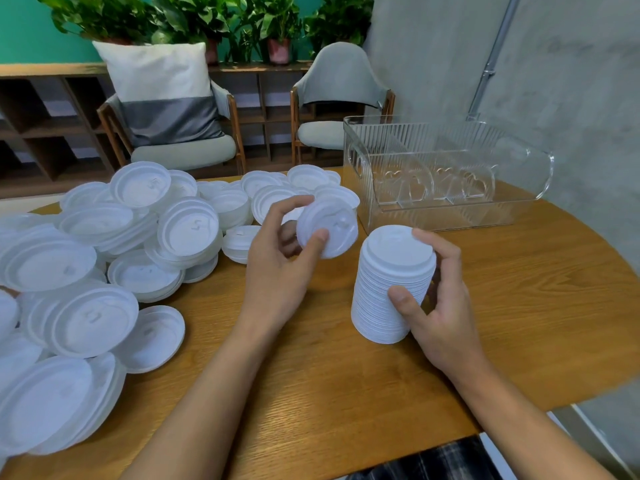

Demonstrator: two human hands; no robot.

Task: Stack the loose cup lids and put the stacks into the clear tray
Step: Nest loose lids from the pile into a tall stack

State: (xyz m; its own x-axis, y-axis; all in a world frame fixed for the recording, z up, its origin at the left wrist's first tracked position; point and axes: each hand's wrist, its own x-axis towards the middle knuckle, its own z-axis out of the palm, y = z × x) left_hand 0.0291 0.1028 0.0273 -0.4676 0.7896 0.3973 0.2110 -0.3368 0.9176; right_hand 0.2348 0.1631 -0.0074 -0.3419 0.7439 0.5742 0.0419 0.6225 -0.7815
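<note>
— Where was the stack (pixel 389 292)?
— At seven o'clock from the clear tray (pixel 519 206), gripped by the right hand (pixel 440 306). One lid (pixel 334 233) was pinched by the left hand (pixel 277 261). Light, probably flimsy: best taken by the rims.

Head-worn view, close, down onto table (pixel 346 393)

Loose lids (pixel 86 258), left of frame, single lid (pixel 332 233), centre, and lid stack (pixel 391 289), right of centre: all white. Tray (pixel 415 140), upper right: clear, with ribbed walls and heart outlines on its dividers. Table (pixel 311 368): light brown wood grain. Cushion (pixel 162 95), upper left: white above grey. Wall (pixel 20 32): teal; plants (pixel 194 15): green. Fabric (pixel 433 462), bottom edge: apparently dark plaid.
</note>
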